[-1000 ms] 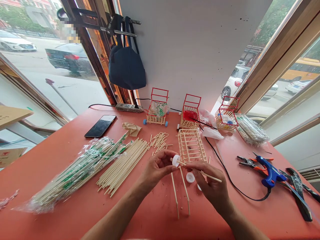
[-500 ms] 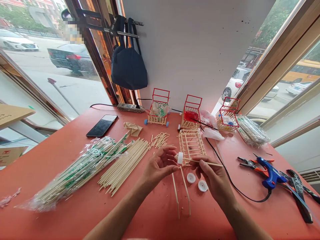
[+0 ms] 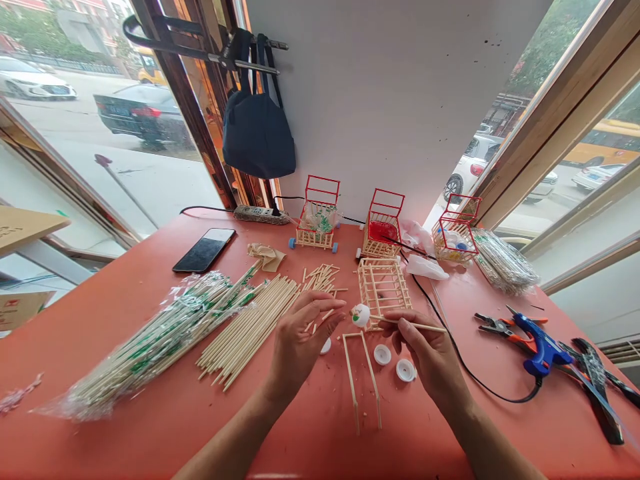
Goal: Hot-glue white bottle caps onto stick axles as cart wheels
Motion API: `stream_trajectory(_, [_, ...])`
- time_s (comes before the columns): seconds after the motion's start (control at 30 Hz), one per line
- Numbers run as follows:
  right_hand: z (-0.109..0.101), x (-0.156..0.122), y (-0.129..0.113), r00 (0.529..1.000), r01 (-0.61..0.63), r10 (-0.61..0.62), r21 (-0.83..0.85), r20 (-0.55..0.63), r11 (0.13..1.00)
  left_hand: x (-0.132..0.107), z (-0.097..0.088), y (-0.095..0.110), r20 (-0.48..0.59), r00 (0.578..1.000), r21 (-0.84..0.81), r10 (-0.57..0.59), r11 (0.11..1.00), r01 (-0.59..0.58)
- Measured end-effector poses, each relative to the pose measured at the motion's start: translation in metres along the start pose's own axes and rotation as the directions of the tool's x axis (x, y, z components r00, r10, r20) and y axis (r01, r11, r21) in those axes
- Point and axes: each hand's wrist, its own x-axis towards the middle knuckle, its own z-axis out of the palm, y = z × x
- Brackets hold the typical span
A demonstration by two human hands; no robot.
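My right hand (image 3: 425,347) pinches a thin wooden stick (image 3: 425,326) held level above the red table (image 3: 125,440). A white bottle cap (image 3: 361,314) sits on the stick's left end. My left hand (image 3: 300,337) hovers just left of the cap with fingers spread and nothing in it. Below the hands lie a U-shaped stick frame (image 3: 363,377) and three loose white caps (image 3: 383,354), one of them (image 3: 326,345) half hidden by my left hand. An unpainted stick basket (image 3: 383,288) stands just beyond the cap.
Loose sticks (image 3: 250,330) and wrapped chopstick packs (image 3: 150,343) lie at left. A phone (image 3: 204,250) rests at back left. Three red-framed stick carts (image 3: 383,227) line the back. A blue glue gun (image 3: 543,343), pliers (image 3: 495,325) and a black cord (image 3: 470,373) lie at right.
My left hand let go of the cap and drew back to the left, fingers opening. The cap stays on the stick's end in my right hand.
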Motion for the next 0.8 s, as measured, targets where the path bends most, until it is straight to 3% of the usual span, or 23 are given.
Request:
stream_trajectory(0.2, [0.004, -0.001, -0.007, 0.997, 0.080, -0.078, -0.103, 0.026, 0.991, 0.004, -0.001, -0.006, 0.133, 0.991, 0.000, 0.029, 1.000, -0.029])
stream_trajectory(0.37, [0.008, -0.001, -0.011, 0.995, 0.098, -0.093, -0.134, 0.041, 0.986, 0.005, 0.000, -0.002, 0.143, 0.987, -0.006, 0.067, 0.998, -0.067])
stream_trajectory(0.63, [0.007, 0.000, -0.013, 0.992, 0.122, -0.117, -0.126, 0.045, 0.985, 0.005, -0.003, -0.006, 0.120, 0.993, -0.040, 0.008, 0.999, -0.003])
stream_trajectory(0.8, [0.008, 0.000, -0.014, 0.991, 0.134, -0.128, -0.145, 0.049, 0.980, 0.007, -0.003, -0.008, 0.159, 0.986, -0.009, 0.039, 0.999, -0.038])
